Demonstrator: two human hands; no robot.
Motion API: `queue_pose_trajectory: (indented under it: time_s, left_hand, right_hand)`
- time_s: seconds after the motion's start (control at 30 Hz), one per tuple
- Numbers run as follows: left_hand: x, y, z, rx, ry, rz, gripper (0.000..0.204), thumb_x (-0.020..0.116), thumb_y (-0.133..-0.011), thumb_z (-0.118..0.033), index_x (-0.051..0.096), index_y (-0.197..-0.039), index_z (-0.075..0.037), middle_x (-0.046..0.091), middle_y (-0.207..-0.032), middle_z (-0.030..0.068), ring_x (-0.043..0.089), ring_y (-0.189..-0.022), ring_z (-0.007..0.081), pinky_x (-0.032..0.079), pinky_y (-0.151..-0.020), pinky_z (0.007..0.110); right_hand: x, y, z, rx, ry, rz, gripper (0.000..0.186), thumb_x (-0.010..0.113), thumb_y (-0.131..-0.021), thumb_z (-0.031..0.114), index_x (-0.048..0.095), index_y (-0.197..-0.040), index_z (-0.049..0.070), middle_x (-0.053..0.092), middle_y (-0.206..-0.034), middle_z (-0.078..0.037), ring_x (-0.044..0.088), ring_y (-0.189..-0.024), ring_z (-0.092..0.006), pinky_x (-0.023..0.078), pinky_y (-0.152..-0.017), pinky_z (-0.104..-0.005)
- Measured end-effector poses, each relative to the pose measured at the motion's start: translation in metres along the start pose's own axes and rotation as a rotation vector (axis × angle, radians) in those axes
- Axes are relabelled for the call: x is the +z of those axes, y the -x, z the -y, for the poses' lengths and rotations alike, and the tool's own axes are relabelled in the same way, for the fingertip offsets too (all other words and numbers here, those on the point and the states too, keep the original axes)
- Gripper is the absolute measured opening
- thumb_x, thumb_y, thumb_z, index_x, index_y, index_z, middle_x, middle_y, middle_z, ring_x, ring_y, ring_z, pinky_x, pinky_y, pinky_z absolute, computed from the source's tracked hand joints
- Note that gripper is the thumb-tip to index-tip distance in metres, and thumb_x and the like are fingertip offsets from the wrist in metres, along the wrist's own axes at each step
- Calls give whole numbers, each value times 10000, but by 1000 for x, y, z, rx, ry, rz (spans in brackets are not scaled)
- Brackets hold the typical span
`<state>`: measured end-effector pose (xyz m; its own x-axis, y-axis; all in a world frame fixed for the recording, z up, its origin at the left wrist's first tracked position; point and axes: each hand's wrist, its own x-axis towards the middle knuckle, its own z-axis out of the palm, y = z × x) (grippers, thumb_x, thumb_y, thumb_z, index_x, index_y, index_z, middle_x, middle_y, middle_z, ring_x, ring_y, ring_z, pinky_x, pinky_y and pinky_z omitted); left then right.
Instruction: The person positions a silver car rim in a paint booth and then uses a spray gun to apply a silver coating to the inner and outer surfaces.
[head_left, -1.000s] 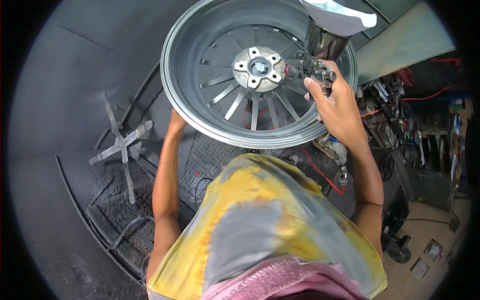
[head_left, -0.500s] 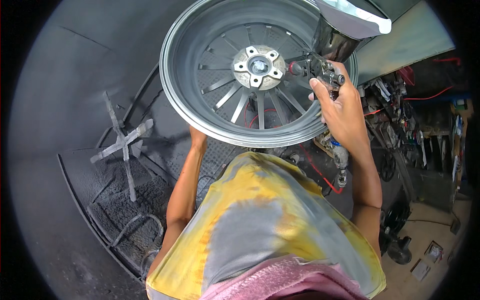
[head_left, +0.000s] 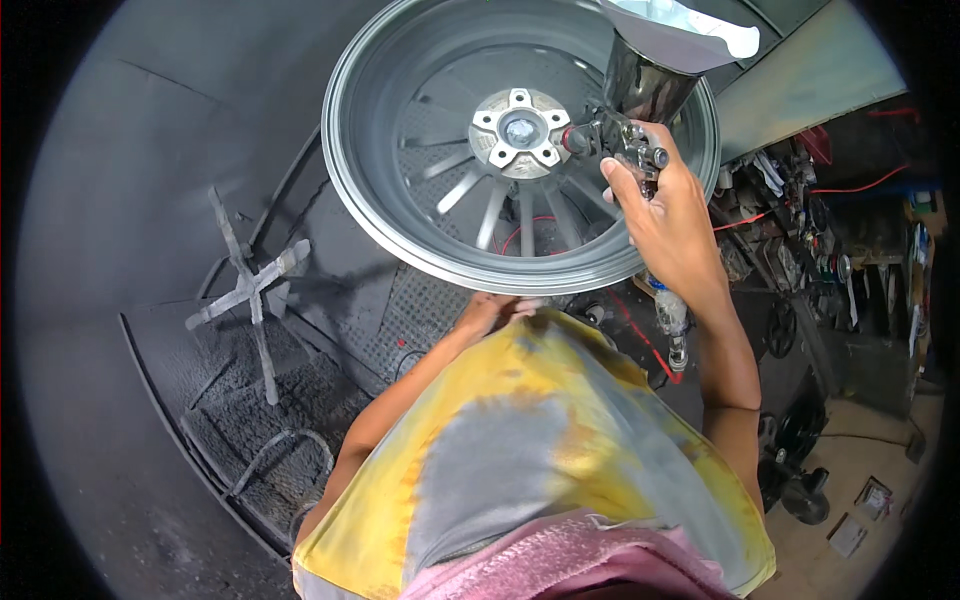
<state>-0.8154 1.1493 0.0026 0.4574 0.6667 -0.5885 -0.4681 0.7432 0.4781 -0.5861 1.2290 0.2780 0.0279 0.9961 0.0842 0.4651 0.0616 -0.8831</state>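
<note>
A grey alloy wheel (head_left: 352, 185) is in front of me, its hollow side up, with thin spokes and a bright five-hole hub (head_left: 520, 133). My right hand (head_left: 672, 215) is closed around a spray gun (head_left: 622, 140) over the right part of the wheel. The gun's red-ringed nozzle points left, at the hub. A dark cup (head_left: 648, 88) sits atop the gun, with white paper (head_left: 690, 38) around its mouth. Just below the wheel's near edge is my left hand (head_left: 492, 312); its fingers are blurred and partly hidden by the rim.
A cross-shaped, grey-coated stand (head_left: 250, 288) is at the left, near a dark shaggy mat (head_left: 265, 440). A red air hose (head_left: 640, 330) runs below the gun to a clear fitting (head_left: 673, 325). Cluttered tools and parts (head_left: 780, 240) fill the right side. A pale panel (head_left: 810, 85) leans behind.
The wheel has turned; its hub holes and spokes sit differently. My left hand has moved right along the near rim. My right hand and the spray gun have shifted slightly left.
</note>
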Motion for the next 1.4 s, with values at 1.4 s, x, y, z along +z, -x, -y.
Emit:
queue_pose_trajectory:
  time_s: [1.4]
  left_hand:
    - [11,12,-6,91,-31,-63,296,659,-1008,-201,618,-1215,6,690,-1223,159,675,-1138,269,568,-970,397]
  right_hand:
    - [-15,12,2,-76,53,-33,287,629,-999,113,550,-1233,-33,688,-812,-173,673,-707,-247,517,-694,-382]
